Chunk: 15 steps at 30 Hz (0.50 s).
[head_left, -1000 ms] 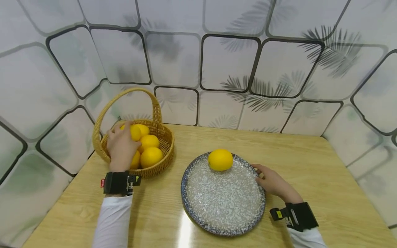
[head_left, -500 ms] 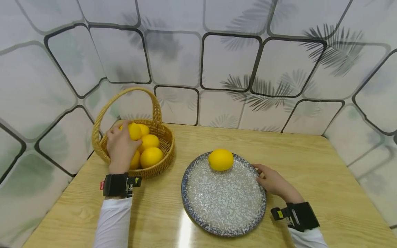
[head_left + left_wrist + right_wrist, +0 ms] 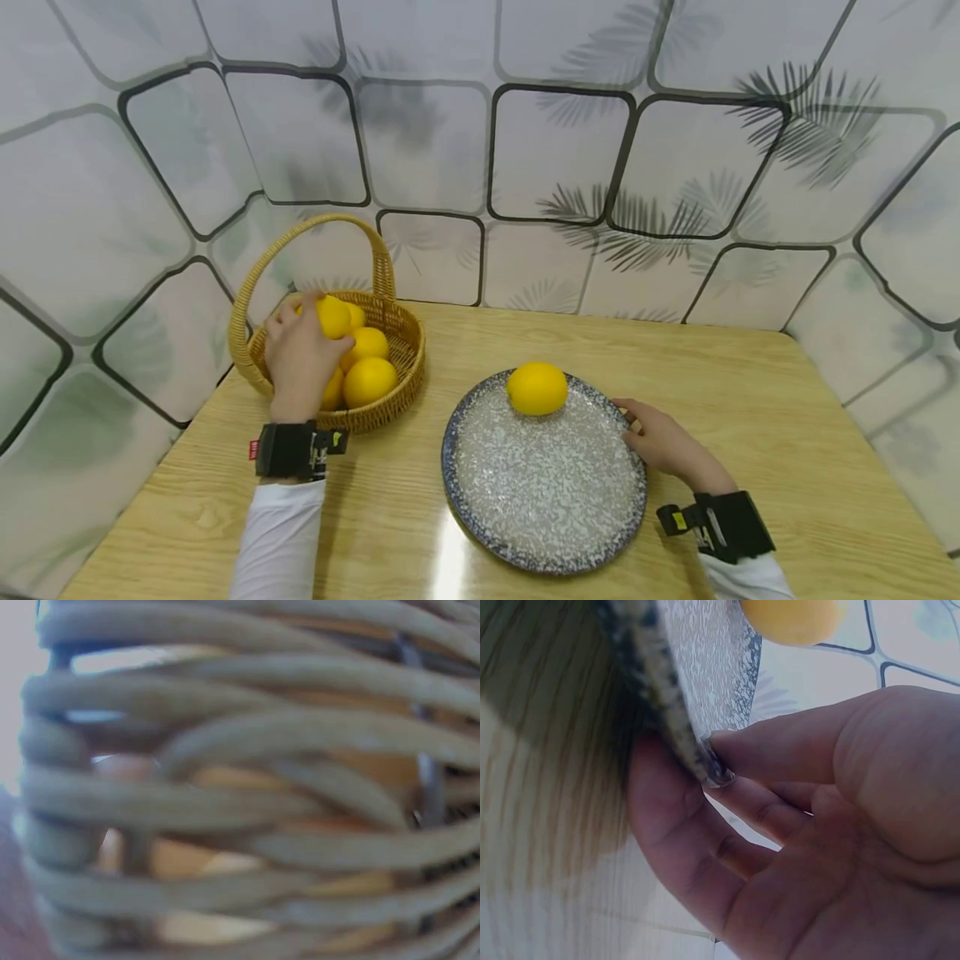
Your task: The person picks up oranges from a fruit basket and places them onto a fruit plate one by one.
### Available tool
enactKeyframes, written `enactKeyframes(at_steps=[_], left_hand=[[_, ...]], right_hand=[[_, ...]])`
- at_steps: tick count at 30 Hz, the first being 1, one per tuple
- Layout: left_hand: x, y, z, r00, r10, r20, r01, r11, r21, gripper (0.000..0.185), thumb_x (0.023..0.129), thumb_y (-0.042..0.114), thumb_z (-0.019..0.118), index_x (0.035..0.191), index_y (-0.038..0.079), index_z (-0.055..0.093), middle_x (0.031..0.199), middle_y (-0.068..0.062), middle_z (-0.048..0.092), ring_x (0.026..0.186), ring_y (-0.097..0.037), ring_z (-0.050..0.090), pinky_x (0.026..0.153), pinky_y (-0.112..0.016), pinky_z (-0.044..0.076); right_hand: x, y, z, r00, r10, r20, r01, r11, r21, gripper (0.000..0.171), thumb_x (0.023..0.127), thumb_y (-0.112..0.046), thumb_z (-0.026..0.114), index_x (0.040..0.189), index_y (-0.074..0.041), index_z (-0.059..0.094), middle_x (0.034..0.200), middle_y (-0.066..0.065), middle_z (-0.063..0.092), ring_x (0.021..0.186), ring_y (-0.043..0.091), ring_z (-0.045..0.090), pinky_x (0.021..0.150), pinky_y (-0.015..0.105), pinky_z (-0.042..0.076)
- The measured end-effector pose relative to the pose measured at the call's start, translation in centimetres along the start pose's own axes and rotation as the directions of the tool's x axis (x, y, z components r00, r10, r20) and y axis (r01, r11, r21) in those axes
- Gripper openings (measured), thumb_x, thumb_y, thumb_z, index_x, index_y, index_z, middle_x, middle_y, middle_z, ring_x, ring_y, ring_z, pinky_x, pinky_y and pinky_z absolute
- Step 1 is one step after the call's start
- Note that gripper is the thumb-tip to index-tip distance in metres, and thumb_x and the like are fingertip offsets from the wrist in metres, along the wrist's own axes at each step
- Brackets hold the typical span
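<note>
A wicker basket (image 3: pixel 406 353) with a tall handle stands at the table's left and holds several yellow lemons (image 3: pixel 368 380). My left hand (image 3: pixel 300 357) reaches into it, fingers and thumb curled round the top lemon (image 3: pixel 333 317). The left wrist view is filled by the blurred basket weave (image 3: pixel 262 787). A speckled blue-rimmed plate (image 3: pixel 540 500) lies in the middle, with one lemon (image 3: pixel 537 388) at its far edge. My right hand (image 3: pixel 662 442) pinches the plate's right rim (image 3: pixel 667 712), thumb on top and fingers (image 3: pixel 675 840) under it. The plate's lemon (image 3: pixel 791 619) shows in the right wrist view.
The wooden table (image 3: pixel 750 392) is boxed in by patterned white walls (image 3: pixel 555 150) at the back and on both sides. Bare wood lies right of the plate and between the plate and the basket.
My left hand has tightened round the top lemon and raised it a little in the basket. The right hand and the plate have stayed put.
</note>
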State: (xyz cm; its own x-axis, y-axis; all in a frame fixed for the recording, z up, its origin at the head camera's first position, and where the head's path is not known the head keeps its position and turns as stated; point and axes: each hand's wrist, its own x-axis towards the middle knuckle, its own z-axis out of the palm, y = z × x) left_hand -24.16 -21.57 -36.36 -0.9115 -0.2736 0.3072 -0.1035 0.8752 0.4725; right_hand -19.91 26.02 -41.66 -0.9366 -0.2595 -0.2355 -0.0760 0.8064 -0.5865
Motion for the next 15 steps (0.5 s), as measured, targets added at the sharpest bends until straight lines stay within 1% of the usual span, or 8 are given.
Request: enactKeyframes(at_steps=[5,10,13,15], left_hand=[[0.1,0.5,-0.1,1.000,-0.003,0.025,0.004,1.000,-0.006,0.079,0.088,0.036,0.074,0.154,0.015,0.037,0.146,-0.035,0.040,0.123,-0.056,0.040,0.084,-0.067,0.046],[0.0,0.9,-0.4,0.999,-0.005,0.052,0.007,0.999,-0.045,0.081,0.089,0.037,0.074,0.156,0.014,0.034,0.146,-0.035,0.038,0.122,-0.054,0.040,0.076,-0.063,0.048],[-0.2,1.1,-0.6,0.998,-0.004,0.066,0.008,0.998,-0.055,0.084,0.088,0.038,0.075,0.156,0.013,0.032,0.145,-0.035,0.038,0.123,-0.053,0.040,0.076,-0.064,0.049],[-0.2,1.4,-0.8,0.997,-0.002,0.074,0.007,0.998,-0.063,0.085,0.088,0.040,0.074,0.156,0.012,0.032,0.144,-0.036,0.039,0.124,-0.053,0.041,0.079,-0.065,0.050]], right_hand=[[-0.1,0.0,0.0,1.000,-0.004,-0.004,0.004,1.000,0.000,0.054,0.100,-0.004,0.054,0.150,0.009,0.038,0.118,0.026,0.060,0.087,0.023,0.057,0.068,0.033,0.048],[-0.1,0.1,0.1,1.000,-0.012,-0.008,0.012,1.000,-0.011,0.054,0.099,-0.003,0.053,0.150,0.009,0.039,0.117,0.025,0.061,0.088,0.023,0.058,0.068,0.033,0.048],[-0.1,0.1,0.1,1.000,-0.013,-0.010,0.013,1.000,-0.010,0.054,0.099,-0.003,0.053,0.149,0.009,0.040,0.117,0.025,0.061,0.087,0.023,0.057,0.068,0.033,0.047],[-0.1,0.0,0.1,1.000,-0.014,-0.011,0.013,1.000,-0.008,0.054,0.098,-0.003,0.053,0.149,0.009,0.040,0.116,0.024,0.061,0.086,0.022,0.056,0.068,0.033,0.047]])
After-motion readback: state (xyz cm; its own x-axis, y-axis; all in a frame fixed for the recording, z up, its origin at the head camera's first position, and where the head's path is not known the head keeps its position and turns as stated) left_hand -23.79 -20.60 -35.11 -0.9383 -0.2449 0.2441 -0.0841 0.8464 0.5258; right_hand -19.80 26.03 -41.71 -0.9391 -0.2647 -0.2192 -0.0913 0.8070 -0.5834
